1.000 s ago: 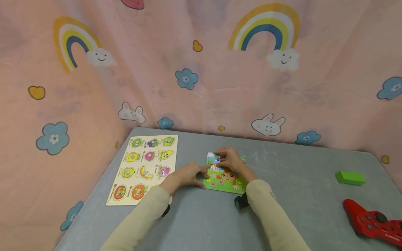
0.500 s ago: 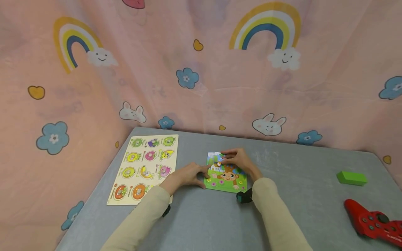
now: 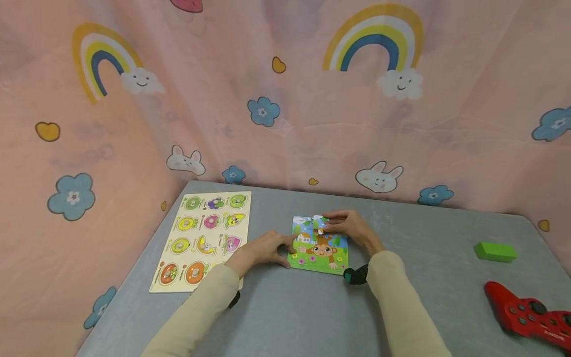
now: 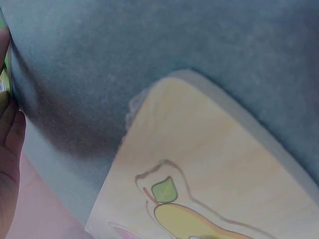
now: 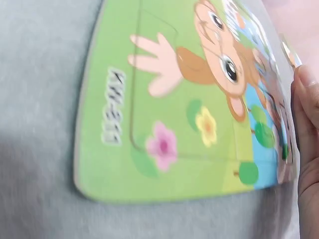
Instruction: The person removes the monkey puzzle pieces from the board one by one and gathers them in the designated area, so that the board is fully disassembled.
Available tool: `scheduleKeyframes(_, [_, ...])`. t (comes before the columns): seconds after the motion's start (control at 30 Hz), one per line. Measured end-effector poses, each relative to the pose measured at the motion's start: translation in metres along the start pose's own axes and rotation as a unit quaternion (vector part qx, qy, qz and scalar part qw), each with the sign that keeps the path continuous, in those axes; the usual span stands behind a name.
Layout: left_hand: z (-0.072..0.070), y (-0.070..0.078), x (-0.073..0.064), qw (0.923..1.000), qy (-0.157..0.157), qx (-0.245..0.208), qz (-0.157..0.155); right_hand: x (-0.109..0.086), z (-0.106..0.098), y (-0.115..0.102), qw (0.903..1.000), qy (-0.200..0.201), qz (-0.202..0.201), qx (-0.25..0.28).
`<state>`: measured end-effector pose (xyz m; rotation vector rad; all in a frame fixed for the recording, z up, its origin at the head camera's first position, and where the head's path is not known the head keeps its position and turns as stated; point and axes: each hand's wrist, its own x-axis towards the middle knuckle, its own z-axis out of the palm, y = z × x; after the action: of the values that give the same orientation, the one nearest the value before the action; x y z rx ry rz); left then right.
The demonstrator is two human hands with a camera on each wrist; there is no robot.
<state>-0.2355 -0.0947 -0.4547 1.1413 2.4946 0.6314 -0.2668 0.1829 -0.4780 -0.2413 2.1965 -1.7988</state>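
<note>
A monkey jigsaw puzzle (image 3: 317, 261) lies on the grey table between the two hands. My right hand (image 3: 355, 230) pinches a small puzzle piece (image 3: 319, 221) over the puzzle's upper part; in the right wrist view the piece is seen edge-on at the fingertips, raised from the board. My left hand (image 3: 267, 248) rests against the puzzle's left edge, thumb at the near corner and index finger higher up. Only the fingers of that left hand (image 4: 9, 144) show at the margin of the left wrist view.
A cream fruit peg puzzle board (image 3: 198, 234) lies to the left, partly under the left forearm. On the right sit a green block (image 3: 495, 252) and a red game controller (image 3: 526, 312). A pink patterned curtain (image 3: 303, 148) rises behind the table.
My right hand has shifted right across the puzzle's upper part, uncovering the house picture, and now holds the piece near the top middle. My left hand has stayed at the left edge.
</note>
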Motion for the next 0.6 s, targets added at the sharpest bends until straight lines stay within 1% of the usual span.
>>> scheduleKeyframes(0.3, [0.001,-0.002,0.000,1.0000,0.001,0.001,0.003,-0.009,-0.020,0.005,0.9995,0.007,0.016,-0.026])
scheduleKeyframes(0.4, [0.001,-0.002,0.000,1.0000,0.004,0.002,0.007,-0.013,-0.028,0.009,0.9994,0.012,0.024,-0.019])
scheduleKeyframes(0.5, [0.001,-0.001,0.000,0.9999,0.008,0.002,0.011,-0.017,-0.036,0.012,0.9994,0.010,0.029,-0.013])
scheduleKeyframes(0.6, [0.001,0.000,-0.001,0.9999,0.008,0.004,0.007,-0.023,-0.044,0.012,0.9995,0.005,0.030,-0.008])
